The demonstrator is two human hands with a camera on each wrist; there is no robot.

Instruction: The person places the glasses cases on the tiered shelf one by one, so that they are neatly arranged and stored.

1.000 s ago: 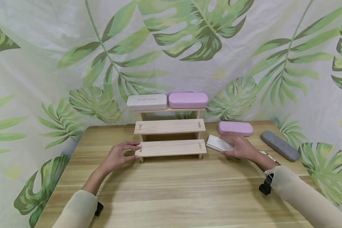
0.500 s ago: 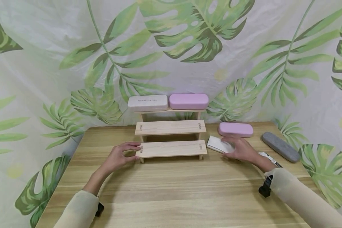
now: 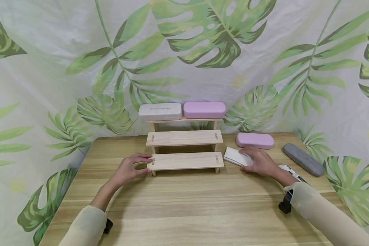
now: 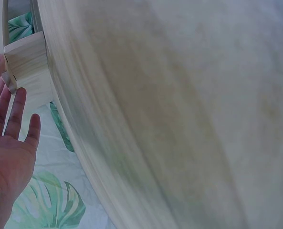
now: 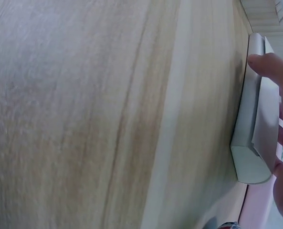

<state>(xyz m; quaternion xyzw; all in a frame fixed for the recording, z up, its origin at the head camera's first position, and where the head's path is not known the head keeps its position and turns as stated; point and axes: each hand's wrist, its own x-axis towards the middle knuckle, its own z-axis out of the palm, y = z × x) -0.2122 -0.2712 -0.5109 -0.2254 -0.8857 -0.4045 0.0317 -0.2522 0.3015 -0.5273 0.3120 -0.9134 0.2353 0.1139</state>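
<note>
My left hand (image 3: 130, 169) is at the left end of a three-step wooden display shelf (image 3: 187, 161), fingertips resting on the lowest step and thumb at its front corner. In the left wrist view, several fingers of the left hand (image 4: 12, 148) are stretched out beside the wood. Right of the shelf, my right hand (image 3: 259, 162) grips a white glasses case (image 3: 235, 155) lying on the table. The right wrist view has the thumb on the near long side of this case (image 5: 248, 117), with fingers partly hidden beyond its flap.
On the top step sit a white case (image 3: 160, 111) with lettering and a pink case (image 3: 204, 110). Another pink case (image 3: 254, 140) and a grey case (image 3: 303, 159) lie at the right of the wooden table (image 3: 184, 205). A white-and-black item (image 3: 290, 170) lies partly behind the right wrist.
The right hand's fingers have settled closer around the white glasses case, which stays in place. The left hand keeps its position at the shelf. The head view has shifted very slightly.
</note>
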